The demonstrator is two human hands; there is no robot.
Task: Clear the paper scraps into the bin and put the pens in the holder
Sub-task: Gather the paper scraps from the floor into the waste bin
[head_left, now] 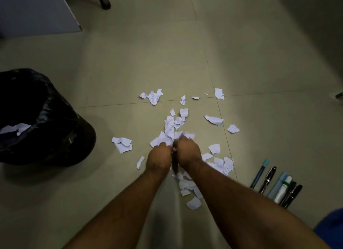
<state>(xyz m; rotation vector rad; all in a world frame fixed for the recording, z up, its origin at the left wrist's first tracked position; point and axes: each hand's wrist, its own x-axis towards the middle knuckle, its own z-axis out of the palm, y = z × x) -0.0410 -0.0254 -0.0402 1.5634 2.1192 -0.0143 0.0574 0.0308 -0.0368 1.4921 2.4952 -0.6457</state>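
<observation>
Paper scraps (171, 137) bunched between both hands (173, 154) on floor

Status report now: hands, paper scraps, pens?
Left hand and right hand gripping paper scraps. Many scraps on floor; some in bin. Pens untouched.

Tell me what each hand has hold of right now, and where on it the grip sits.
Both the left hand and the right hand curl round a bunch of paper scraps gathered on the floor, gripping its near edge. The pens lie untouched.
</observation>
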